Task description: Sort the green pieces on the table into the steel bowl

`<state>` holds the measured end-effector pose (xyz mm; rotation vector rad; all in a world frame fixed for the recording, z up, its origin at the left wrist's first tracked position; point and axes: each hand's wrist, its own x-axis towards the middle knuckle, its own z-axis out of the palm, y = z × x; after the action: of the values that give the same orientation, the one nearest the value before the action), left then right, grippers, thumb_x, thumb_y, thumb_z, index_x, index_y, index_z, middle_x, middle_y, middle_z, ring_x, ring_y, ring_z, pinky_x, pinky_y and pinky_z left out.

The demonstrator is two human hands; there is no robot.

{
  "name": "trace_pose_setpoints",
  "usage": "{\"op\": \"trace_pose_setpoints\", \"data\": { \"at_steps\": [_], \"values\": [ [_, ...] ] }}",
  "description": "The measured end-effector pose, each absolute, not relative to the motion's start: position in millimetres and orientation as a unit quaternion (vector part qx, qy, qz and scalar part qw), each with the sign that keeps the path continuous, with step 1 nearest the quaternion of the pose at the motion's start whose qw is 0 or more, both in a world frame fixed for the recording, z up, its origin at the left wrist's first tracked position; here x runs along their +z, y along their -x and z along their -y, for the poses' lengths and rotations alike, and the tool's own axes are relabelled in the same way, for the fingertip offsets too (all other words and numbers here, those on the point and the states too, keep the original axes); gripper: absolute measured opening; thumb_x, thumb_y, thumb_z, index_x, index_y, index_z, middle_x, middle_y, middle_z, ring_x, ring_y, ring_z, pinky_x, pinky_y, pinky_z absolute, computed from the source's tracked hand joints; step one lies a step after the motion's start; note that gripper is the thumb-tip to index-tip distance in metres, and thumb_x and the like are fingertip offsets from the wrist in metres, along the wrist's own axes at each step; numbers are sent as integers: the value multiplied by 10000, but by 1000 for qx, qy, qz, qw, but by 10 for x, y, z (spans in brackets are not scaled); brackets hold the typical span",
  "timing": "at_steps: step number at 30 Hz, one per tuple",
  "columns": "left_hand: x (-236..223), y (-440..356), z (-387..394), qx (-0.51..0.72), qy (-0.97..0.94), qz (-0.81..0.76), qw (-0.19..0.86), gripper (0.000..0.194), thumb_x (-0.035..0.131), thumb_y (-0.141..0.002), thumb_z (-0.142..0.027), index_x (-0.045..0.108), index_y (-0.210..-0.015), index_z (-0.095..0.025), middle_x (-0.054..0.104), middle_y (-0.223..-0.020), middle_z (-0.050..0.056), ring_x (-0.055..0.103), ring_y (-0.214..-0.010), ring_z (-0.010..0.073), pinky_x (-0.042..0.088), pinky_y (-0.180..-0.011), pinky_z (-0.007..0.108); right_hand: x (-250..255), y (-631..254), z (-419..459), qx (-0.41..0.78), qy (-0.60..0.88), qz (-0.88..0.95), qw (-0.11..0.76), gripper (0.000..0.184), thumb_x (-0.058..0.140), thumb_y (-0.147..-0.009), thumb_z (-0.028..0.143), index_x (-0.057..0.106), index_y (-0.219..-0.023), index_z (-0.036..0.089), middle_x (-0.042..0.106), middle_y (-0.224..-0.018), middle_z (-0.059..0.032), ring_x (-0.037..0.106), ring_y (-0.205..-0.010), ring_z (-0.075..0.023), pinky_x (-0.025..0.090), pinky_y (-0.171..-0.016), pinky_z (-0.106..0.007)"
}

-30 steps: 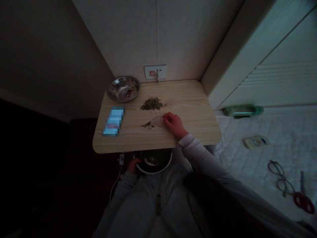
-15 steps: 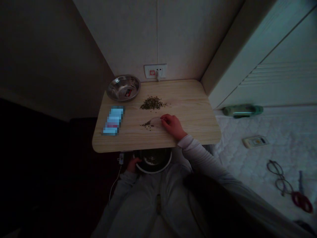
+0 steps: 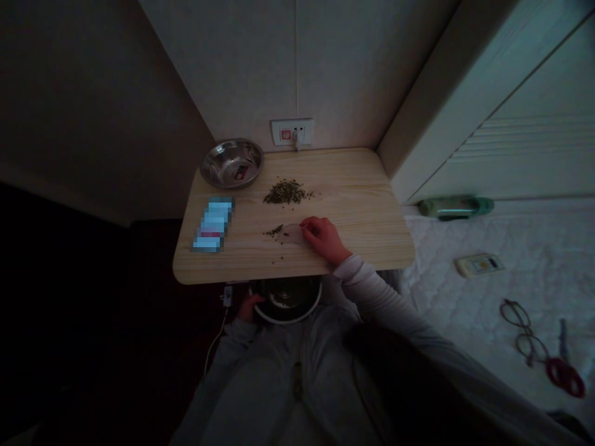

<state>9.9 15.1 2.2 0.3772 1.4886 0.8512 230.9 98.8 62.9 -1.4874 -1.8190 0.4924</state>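
Observation:
My right hand (image 3: 324,238) is closed in a pinch on a thin, clear, rounded piece of plastic (image 3: 290,234), held low over the wooden table (image 3: 367,186). At its left edge lies a small scatter of dark green bits (image 3: 275,231), like beans or seeds; their exact kind is too small to tell. Farther back is a larger pile of the same bits (image 3: 286,192). Below the table's front edge, my left hand (image 3: 251,308) grips the left rim of a dark bowl with a pale rim (image 3: 290,321) in my lap. Some bits appear inside it.
A steel bowl (image 3: 232,163) stands at the table's back left, with a lit phone (image 3: 212,224) in front. A plug sits in the wall socket (image 3: 292,133). On the bed are a green bottle (image 3: 456,207), a pale device (image 3: 480,265), glasses (image 3: 524,331) and red-handled scissors (image 3: 564,376).
The plastic piece has shifted slightly toward me and now lies flatter against the small scatter. A few bits have moved nearer the table's front edge. My left hand stays on the bowl.

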Motion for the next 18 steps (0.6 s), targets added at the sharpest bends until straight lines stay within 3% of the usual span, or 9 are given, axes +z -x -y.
{"op": "trace_pose_setpoints", "data": {
  "at_steps": [11,18],
  "values": [
    [4,-105,-146,391,-157,-645,637,143,521,-357,-71,559,-450,-172,529,-408,-21,532,-571,187,393,-593,310,647,-2272,-839,210,561,718,354,139,453,-708,229,550,-796,181,561,-614,6,481,-595,-119,342,-666,-258],
    [-69,-89,-123,378,-120,-638,659,199,545,-357,-97,570,-544,-160,598,-524,-7,568,-658,224,415,-602,331,650,-2224,-677,240,540,732,339,139,455,-717,229,545,-817,191,558,-601,14,483,-599,-116,337,-671,-261]
  ]
}}
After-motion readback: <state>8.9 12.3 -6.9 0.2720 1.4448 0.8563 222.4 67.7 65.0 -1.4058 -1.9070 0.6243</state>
